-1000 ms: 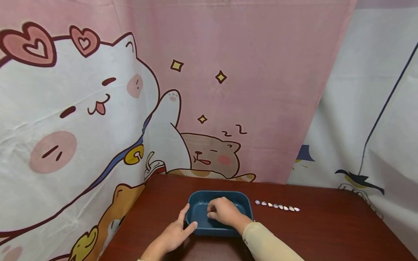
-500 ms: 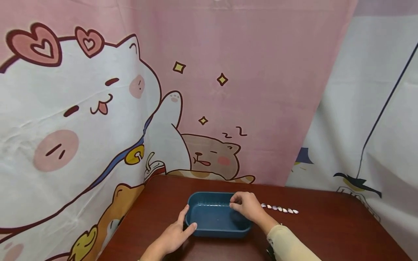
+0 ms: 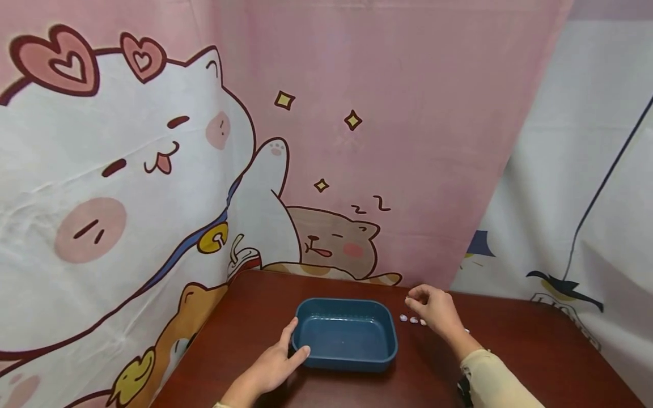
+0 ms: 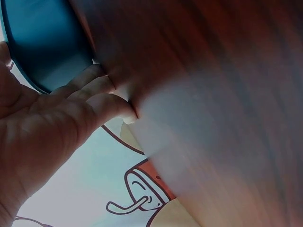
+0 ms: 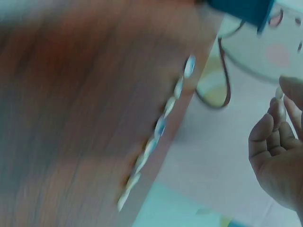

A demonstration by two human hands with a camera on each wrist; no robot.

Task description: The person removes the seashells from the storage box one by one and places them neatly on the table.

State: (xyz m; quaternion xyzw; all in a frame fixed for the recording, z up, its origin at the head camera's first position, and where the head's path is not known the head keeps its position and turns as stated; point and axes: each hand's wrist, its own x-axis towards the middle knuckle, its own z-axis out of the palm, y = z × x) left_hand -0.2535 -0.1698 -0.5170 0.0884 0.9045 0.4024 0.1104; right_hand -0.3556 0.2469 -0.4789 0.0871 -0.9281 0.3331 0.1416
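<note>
A dark teal rectangular basin [image 3: 347,365] stands on the reddish-brown table [image 3: 245,317]. At its left near corner, my left hand [image 3: 271,364] touches the outside with thumb and fingers spread. My right hand [image 3: 439,311] is raised above a row of small shells [image 3: 414,320], to the right of the basin, and covers part of that row in the head view. Several shells [image 5: 161,126] lie end to end in the right wrist view. Between the right thumb and fingertips a small pale shell [image 5: 279,93] is pinched, mostly hidden by the fingers.
A cloth printed with cartoon cats [image 3: 331,243] hangs behind the table's far edge. Another printed cloth [image 3: 602,187] hangs on the right. The table extends to the right of and in front of the shell row.
My right hand has come up out of the basin and moved right, over the shell row. My left hand has stayed at the basin's corner.
</note>
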